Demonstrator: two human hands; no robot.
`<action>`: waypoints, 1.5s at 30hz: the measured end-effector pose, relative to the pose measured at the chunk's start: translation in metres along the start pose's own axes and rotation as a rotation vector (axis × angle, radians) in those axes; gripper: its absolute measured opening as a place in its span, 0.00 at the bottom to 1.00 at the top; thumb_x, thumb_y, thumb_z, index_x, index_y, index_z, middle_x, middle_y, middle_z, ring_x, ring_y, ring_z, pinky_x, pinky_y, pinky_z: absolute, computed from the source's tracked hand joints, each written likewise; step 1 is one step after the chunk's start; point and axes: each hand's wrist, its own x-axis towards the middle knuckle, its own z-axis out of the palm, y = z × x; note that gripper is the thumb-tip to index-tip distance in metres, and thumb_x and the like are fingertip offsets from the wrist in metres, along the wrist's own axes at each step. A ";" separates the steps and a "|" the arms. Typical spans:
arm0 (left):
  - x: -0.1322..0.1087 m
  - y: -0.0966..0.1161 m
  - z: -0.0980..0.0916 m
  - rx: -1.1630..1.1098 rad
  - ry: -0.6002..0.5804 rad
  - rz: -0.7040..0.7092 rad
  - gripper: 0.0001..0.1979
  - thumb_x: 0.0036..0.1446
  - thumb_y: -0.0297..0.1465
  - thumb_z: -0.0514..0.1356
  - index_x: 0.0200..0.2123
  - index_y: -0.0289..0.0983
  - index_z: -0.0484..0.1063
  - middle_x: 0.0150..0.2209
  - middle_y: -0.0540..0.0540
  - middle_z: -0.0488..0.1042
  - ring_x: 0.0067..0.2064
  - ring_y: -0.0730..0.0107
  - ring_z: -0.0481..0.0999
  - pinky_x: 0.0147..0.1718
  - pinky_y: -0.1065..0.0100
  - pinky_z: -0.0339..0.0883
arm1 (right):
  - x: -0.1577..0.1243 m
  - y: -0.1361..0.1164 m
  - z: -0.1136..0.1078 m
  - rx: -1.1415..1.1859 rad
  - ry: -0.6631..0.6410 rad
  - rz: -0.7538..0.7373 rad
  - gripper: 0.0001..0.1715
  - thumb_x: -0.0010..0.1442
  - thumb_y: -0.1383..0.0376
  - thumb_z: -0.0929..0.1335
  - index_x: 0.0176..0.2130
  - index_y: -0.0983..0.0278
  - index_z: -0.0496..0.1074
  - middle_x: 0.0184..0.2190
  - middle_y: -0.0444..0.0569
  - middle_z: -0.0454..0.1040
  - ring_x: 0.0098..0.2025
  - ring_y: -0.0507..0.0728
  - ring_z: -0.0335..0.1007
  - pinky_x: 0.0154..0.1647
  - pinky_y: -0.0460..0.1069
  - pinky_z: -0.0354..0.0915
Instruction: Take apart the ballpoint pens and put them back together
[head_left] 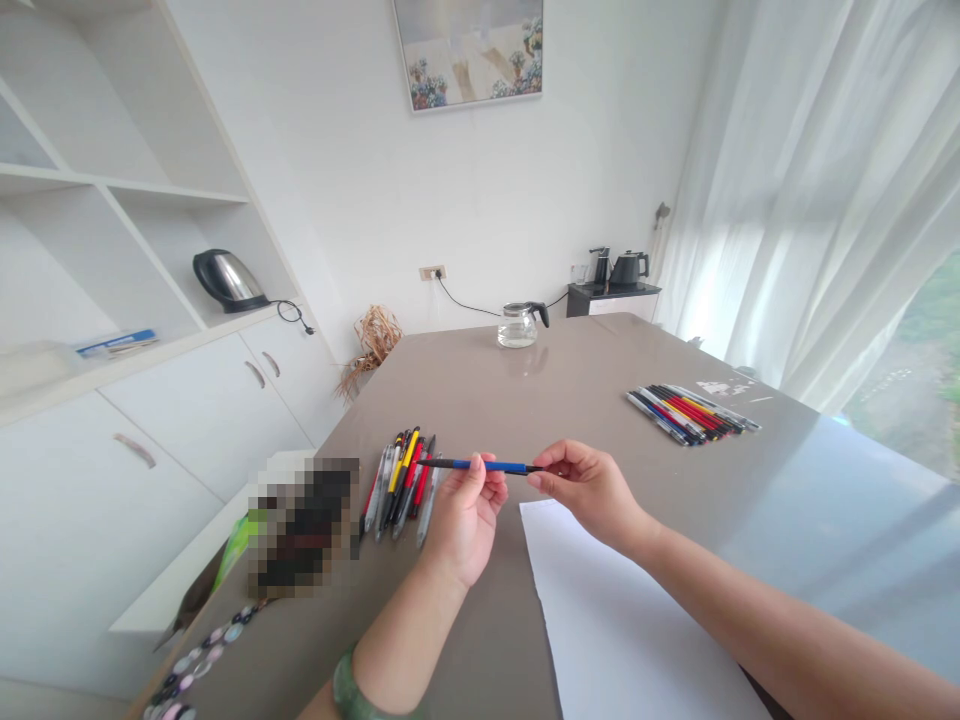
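Note:
A blue pen with black ends (504, 467) is held level above the table, between my two hands. My left hand (466, 510) pinches its barrel with thumb and fingers, the dark tip pointing left. At the pen's right end, the fingertips of my right hand (585, 490) close on the black end. Just left of my left hand lies a loose pile of pens (401, 480) in yellow, red, black and clear. Below my right hand is a white sheet of paper (615, 610). A second row of pens (686, 412) lies side by side at the right.
A glass pot with a black handle (517, 326) stands at the table's far end. A pixelated dark object (307, 525) and a beaded strap (202, 660) lie at the left edge. White paper scraps (724, 387) are behind the right pens. White cabinets (187, 430) flank the left side.

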 end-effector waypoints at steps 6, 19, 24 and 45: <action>0.001 -0.002 -0.002 0.001 -0.004 -0.015 0.05 0.50 0.30 0.59 0.31 0.33 0.69 0.27 0.49 0.69 0.29 0.79 0.69 0.30 0.74 0.63 | 0.001 0.002 0.000 -0.033 0.020 -0.029 0.10 0.44 0.62 0.70 0.27 0.65 0.68 0.21 0.43 0.67 0.22 0.48 0.58 0.22 0.45 0.57; 0.001 -0.001 -0.005 0.001 -0.066 -0.063 0.06 0.52 0.30 0.58 0.30 0.32 0.70 0.24 0.50 0.67 0.26 0.81 0.66 0.27 0.76 0.61 | 0.001 0.001 -0.002 0.184 -0.164 -0.002 0.13 0.41 0.64 0.72 0.27 0.65 0.66 0.19 0.41 0.68 0.23 0.49 0.64 0.25 0.46 0.61; -0.001 -0.002 -0.007 0.007 -0.083 -0.058 0.06 0.52 0.30 0.57 0.30 0.32 0.71 0.23 0.51 0.67 0.25 0.82 0.65 0.27 0.76 0.61 | 0.001 0.002 -0.003 0.195 -0.212 0.015 0.13 0.41 0.66 0.73 0.26 0.66 0.65 0.19 0.42 0.69 0.23 0.50 0.65 0.25 0.46 0.61; -0.022 -0.006 0.008 0.955 -0.383 0.006 0.18 0.52 0.38 0.55 0.43 0.35 0.69 0.30 0.46 0.69 0.32 0.71 0.67 0.34 0.69 0.61 | 0.030 -0.003 -0.042 0.624 0.143 0.029 0.09 0.47 0.63 0.70 0.31 0.64 0.69 0.17 0.39 0.63 0.20 0.46 0.59 0.21 0.42 0.60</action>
